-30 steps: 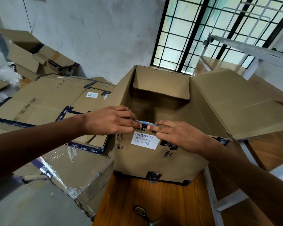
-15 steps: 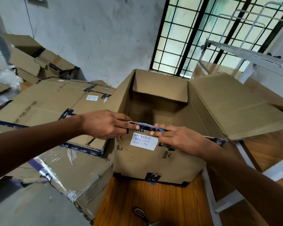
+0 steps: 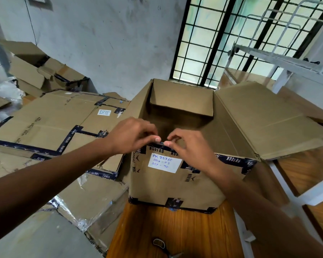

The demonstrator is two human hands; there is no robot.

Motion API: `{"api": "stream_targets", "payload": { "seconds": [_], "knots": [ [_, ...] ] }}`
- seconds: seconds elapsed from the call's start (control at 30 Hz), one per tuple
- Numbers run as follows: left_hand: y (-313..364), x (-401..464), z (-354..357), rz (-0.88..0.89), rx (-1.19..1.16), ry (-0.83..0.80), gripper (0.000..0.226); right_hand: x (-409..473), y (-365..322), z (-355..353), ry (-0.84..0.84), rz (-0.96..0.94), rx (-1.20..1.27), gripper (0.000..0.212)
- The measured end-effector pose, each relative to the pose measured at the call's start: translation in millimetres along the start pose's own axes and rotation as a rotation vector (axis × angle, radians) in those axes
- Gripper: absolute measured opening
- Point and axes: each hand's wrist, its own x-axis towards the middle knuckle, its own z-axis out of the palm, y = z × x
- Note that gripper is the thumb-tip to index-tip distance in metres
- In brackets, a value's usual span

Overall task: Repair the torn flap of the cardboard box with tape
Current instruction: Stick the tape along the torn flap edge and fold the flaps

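Observation:
An open brown cardboard box [image 3: 172,185] stands on a wooden table, with a white handwritten label [image 3: 164,162] on its near wall. Dark blue printed tape [image 3: 229,159] runs along the near top edge. My left hand [image 3: 131,136] and my right hand [image 3: 186,146] meet at the middle of that near edge, thumbs and fingertips pinching a short piece of dark tape [image 3: 162,143] against the rim. The right flap [image 3: 265,120] lies folded outward; the far flap [image 3: 181,101] hangs into the box. The near flap is hidden under my hands.
Flattened and taped boxes [image 3: 50,125] pile up on the left, some wrapped in clear film. Scissors [image 3: 160,245] lie on the wooden table [image 3: 168,231] near the front edge. A white metal rack [image 3: 280,58] and barred window [image 3: 213,40] stand behind on the right.
Both hands have shifted closer together on the near rim and curled their fingers upward. The tape strip, stretched between them before, now shows only as a short piece between the thumbs.

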Motion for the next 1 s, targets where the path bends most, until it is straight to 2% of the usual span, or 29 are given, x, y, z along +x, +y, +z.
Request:
{"api": "stream_targets", "payload": {
  "seconds": [0.1,0.3,0.5,0.73,0.87,1.0],
  "knots": [
    [-5,2,12,-0.011,-0.044,-0.036,0.039,7,0,11,-0.059,0.003,0.006,0.027],
    [-7,0,16,0.06,-0.024,-0.004,0.04,2,7,21,0.0,-0.032,-0.032,0.038],
    [-11,-11,25,0.089,0.019,-0.001,0.027,-5,8,31,0.029,-0.035,-0.001,0.022],
    [-21,-15,19,0.027,-0.087,-0.153,0.009,-13,7,19,-0.082,0.014,0.081,0.009],
    [-24,-18,11,-0.002,-0.171,-0.185,0.019,-23,12,2,-0.153,0.145,0.146,0.021],
    [-29,-30,3,-0.037,-0.18,-0.204,0.036,-29,16,-9,-0.206,0.164,0.124,0.027]
  ]
}}
